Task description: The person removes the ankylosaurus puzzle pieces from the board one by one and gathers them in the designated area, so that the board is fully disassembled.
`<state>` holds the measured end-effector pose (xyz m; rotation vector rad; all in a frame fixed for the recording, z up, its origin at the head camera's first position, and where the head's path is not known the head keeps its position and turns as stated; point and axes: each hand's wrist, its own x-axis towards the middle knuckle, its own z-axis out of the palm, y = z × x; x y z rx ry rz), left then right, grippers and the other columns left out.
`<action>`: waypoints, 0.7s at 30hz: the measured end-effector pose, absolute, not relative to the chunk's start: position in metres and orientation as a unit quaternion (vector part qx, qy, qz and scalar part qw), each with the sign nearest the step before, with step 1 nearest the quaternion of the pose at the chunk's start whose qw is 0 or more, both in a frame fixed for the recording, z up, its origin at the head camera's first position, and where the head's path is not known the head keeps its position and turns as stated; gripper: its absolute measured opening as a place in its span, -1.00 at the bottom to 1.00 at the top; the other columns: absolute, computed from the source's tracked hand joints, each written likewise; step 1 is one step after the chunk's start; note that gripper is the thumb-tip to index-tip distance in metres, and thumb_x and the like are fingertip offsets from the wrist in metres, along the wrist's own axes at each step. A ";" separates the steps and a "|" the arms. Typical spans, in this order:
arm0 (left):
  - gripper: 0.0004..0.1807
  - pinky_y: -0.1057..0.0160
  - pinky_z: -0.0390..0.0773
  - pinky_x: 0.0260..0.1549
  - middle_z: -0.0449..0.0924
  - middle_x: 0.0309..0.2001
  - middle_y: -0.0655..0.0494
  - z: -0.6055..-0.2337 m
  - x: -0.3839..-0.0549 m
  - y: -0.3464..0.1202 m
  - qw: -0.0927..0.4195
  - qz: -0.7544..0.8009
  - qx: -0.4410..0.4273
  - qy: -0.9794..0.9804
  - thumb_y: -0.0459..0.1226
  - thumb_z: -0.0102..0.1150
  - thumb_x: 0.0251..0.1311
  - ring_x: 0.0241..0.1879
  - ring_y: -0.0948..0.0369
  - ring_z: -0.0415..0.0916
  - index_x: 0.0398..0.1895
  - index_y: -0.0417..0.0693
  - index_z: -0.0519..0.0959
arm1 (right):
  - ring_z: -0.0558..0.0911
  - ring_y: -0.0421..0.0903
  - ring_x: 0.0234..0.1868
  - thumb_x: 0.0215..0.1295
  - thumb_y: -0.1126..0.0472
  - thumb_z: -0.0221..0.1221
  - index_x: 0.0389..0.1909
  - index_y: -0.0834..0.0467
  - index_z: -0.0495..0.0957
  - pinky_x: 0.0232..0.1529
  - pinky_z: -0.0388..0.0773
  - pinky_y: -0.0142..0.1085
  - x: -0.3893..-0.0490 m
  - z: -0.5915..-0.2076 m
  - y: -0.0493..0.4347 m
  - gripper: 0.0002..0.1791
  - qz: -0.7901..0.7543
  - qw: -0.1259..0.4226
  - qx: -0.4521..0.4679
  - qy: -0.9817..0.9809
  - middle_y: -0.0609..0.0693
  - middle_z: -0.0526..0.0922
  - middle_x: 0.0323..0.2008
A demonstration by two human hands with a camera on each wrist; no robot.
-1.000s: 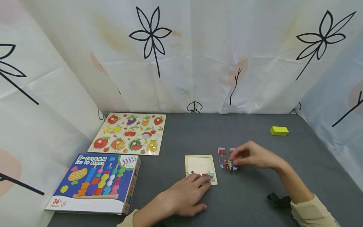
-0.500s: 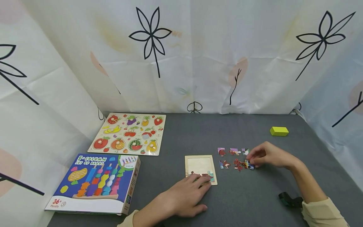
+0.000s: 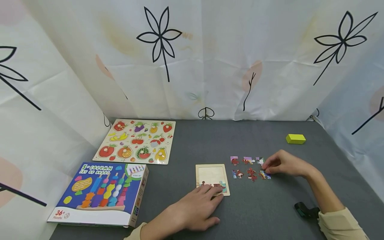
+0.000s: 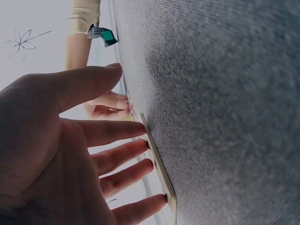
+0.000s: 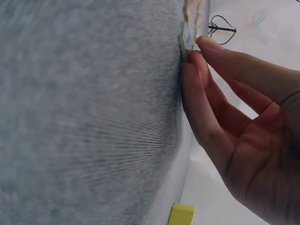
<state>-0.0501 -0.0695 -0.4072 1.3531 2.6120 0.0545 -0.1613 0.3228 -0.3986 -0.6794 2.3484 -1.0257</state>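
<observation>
My left hand (image 3: pixel 199 206) lies with extended fingers on the near part of a small wooden puzzle board (image 3: pixel 211 173), covering some of the pieces fitted along its lower edge. In the left wrist view, the fingertips (image 4: pixel 159 199) rest on the board's edge. To the right of the board, several loose jigsaw pieces lie in two rows. My right hand (image 3: pixel 283 163) pinches the right end piece (image 3: pixel 265 175) of the near row with thumb and fingers. Its fingertips partly cover the far row's right piece (image 3: pixel 259 160). Seen from the right wrist, a piece (image 5: pixel 187 40) meets the fingertips.
A fruit peg puzzle (image 3: pixel 135 141) lies at the back left, with a bead set box (image 3: pixel 99 195) in front of it. A yellow block (image 3: pixel 295 138) sits at the back right. White patterned cloth (image 3: pixel 225 60) hangs behind the grey table (image 3: pixel 240 213).
The right hand has moved right, carrying a piece to the near row's right end, and uncovered the middle pieces. Over the last half second it barely shifts. The left hand stays put.
</observation>
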 end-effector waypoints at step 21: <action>-0.23 0.27 0.46 0.50 0.28 0.63 0.08 -0.406 -0.039 -0.066 0.064 -0.014 0.473 0.879 0.27 0.11 0.51 0.58 0.19 0.32 0.58 0.02 0.43 | 0.78 -0.08 -0.31 0.49 0.25 0.35 -0.02 0.29 0.77 -0.27 0.73 -0.25 -0.155 -0.391 0.268 -0.80 -0.428 0.243 -0.292 0.820 0.17 0.85 -0.23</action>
